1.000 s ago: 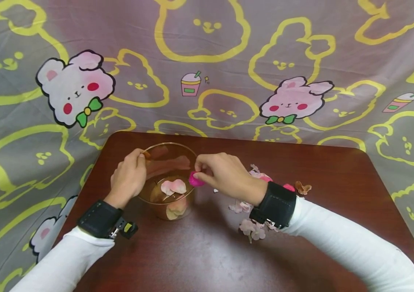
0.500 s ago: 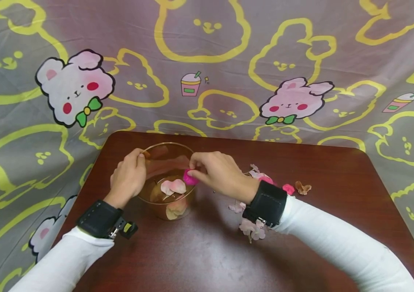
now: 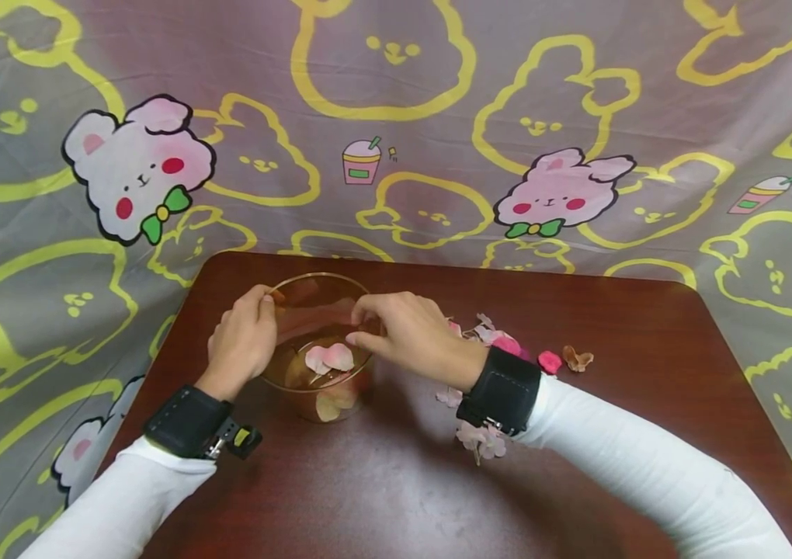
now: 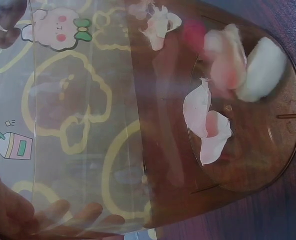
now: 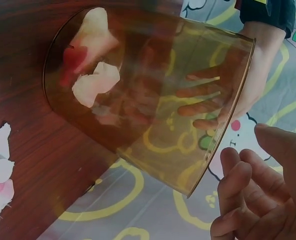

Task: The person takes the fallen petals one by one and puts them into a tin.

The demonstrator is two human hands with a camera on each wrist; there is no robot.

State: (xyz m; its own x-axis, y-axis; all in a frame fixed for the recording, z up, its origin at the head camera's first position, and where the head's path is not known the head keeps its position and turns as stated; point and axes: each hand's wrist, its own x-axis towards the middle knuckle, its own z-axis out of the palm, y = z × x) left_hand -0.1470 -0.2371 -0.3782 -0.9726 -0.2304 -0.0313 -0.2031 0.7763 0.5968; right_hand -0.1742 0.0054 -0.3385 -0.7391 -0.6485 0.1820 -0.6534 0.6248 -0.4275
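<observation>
My left hand (image 3: 241, 341) grips the clear amber plastic cup's (image 3: 317, 388) wall; soft pale petals (image 3: 329, 358) lie inside; my right hand (image 3: 406, 332) hovers over the rim, fingers loosely curled, empty.

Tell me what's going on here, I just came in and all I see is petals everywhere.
A person sits at a dark wooden table with a clear amber cup. The left hand holds the cup's side. The right hand hovers at its rim, fingers loosely curled and holding nothing. Several pale pink petals and a bright pink petal lie inside the cup. More loose petals are scattered on the table beside the right wrist.
</observation>
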